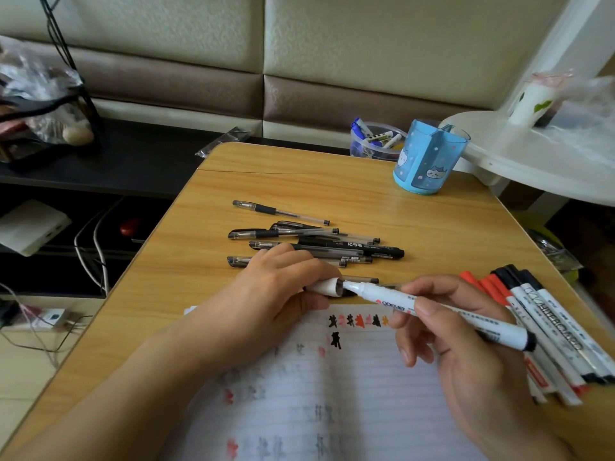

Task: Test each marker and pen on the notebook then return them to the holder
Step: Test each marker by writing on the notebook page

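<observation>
Notebook (pixel 349 394) lies nearest, its top rows inked; above it my right hand (pixel 466 344) pinches the whiteboard marker (pixel 432 311) mid-barrel, my left hand (pixel 283 294) curls round its cap (pixel 327 287) — light, stiff, slick plastic, I judge; holder (pixel 427 158) waits far off.

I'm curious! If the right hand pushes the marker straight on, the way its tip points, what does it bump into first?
Most likely the cap that the left hand holds; the marker in the right hand points right at its opening.
</observation>
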